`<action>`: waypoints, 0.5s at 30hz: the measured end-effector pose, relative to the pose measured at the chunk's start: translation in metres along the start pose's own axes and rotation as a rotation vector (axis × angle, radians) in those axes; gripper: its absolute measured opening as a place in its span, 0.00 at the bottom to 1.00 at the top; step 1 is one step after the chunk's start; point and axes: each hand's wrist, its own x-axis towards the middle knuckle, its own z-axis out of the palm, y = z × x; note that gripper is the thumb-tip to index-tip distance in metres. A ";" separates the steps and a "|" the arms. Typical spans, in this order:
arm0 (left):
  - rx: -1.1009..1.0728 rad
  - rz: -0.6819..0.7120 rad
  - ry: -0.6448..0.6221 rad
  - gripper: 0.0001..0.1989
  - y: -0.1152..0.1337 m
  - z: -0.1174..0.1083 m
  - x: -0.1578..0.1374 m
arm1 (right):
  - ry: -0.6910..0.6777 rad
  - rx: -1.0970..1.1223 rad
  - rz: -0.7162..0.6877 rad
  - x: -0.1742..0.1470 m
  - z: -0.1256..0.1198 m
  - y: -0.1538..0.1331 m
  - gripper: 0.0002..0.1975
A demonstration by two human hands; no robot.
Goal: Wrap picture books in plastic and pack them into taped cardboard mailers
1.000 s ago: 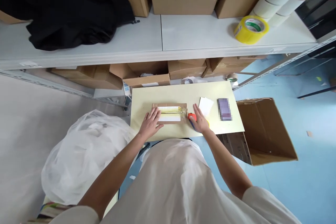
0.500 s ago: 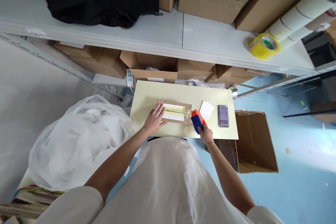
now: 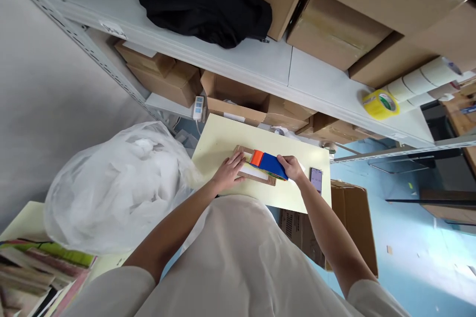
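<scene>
A flat cardboard package (image 3: 256,173) with white and yellowish strips on its top lies on the small cream table (image 3: 219,131). My left hand (image 3: 228,172) rests on the package's left end, its fingers stretched out flat. Over the middle and right of the package is a blue and orange tape dispenser (image 3: 273,164). My right hand (image 3: 292,167) grips its blue right end, and the orange end points left toward my left fingers. Much of the package's top is hidden under the dispenser and my left hand.
A phone (image 3: 316,179) lies at the table's right, with an open cardboard box (image 3: 353,223) below. A plastic bag of white material (image 3: 122,188) bulges at the left. Ahead, a shelf (image 3: 316,79) carries boxes, black cloth (image 3: 208,10) and a yellow tape roll (image 3: 380,104).
My right hand has brought the tape dispenser left, from beside the package to over it, and turned it lengthwise. My left hand stays on the package. The head view has tilted and shifted.
</scene>
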 end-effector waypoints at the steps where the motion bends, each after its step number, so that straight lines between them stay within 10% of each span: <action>1: -0.024 -0.002 0.009 0.33 0.001 -0.001 0.000 | 0.000 -0.005 0.006 0.002 0.001 0.002 0.28; 10: -0.680 -0.427 0.308 0.26 0.030 -0.025 0.027 | 0.014 0.076 -0.026 0.002 0.001 0.017 0.28; 15: -1.293 -0.736 -0.035 0.23 0.040 -0.031 0.054 | 0.021 0.156 -0.050 -0.002 0.001 0.026 0.28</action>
